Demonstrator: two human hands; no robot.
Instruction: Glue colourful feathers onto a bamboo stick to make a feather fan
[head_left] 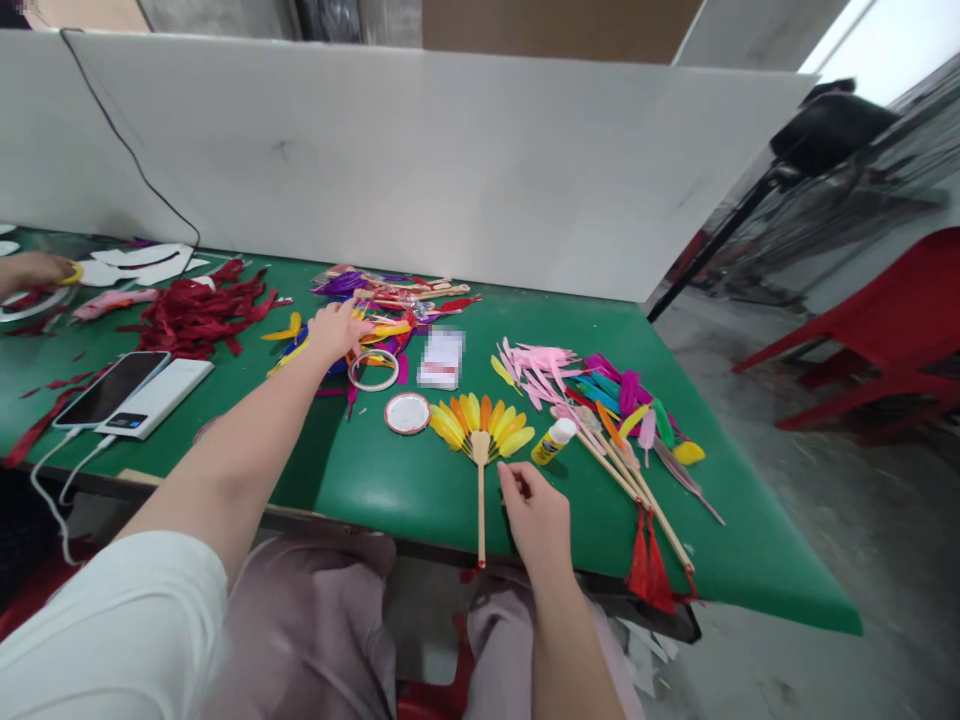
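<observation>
My left hand (339, 328) reaches over a pile of mixed feathers (386, 325) at the back of the table; its fingertips are among them, and what they hold, if anything, is hidden. Just right of the handle of a fan of yellow and orange feathers (481, 445), my right hand (529, 495) rests with its fingers curled together. The fan lies with its wooden handle toward the table's front edge. A glue stick with a white cap (562, 430) lies beyond my right hand. Left of the fan are a round white lid (407, 413) and a tape ring (375, 385).
Pink and coloured feathers (540, 370) and sticks with red tassels (651, 575) lie right. Dark red strips (202, 310), a phone (112, 388) and a cabled power bank (156, 398) lie left. Another person's hand (37, 272) is at the far left. A white partition (450, 170) stands behind.
</observation>
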